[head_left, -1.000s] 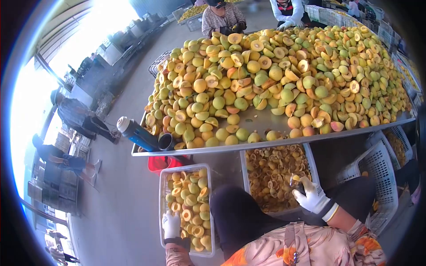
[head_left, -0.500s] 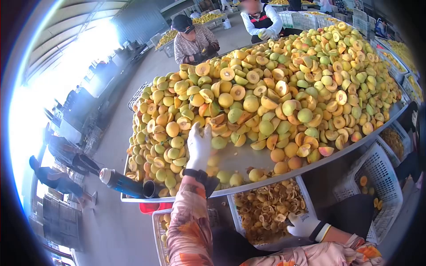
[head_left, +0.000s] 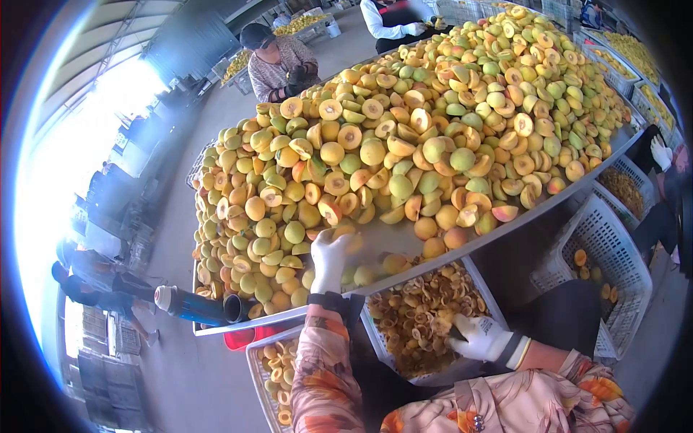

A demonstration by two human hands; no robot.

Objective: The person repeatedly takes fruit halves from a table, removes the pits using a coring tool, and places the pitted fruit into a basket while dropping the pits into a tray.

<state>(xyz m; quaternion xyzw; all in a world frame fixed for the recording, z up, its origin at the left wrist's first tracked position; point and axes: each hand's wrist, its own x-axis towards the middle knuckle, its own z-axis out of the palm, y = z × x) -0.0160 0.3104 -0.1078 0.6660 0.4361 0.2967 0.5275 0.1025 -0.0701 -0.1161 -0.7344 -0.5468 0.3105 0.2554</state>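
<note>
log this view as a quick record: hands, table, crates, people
left hand: white-gloved, at the heap's near side, blurred fruit piece by its fingertips, grip unclear
right hand: white-gloved, over the middle crate, grip unclear
middle crate contents: brownish fruit scraps
table: heaped with yellow-green fruit, many halved
near-left corner: flask, dark cup
lower-left crate: fruit halves
across table: two people

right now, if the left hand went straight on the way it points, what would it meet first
Probably the reddish cut fruit half just ahead of the left hand, though depth is unclear.
</note>
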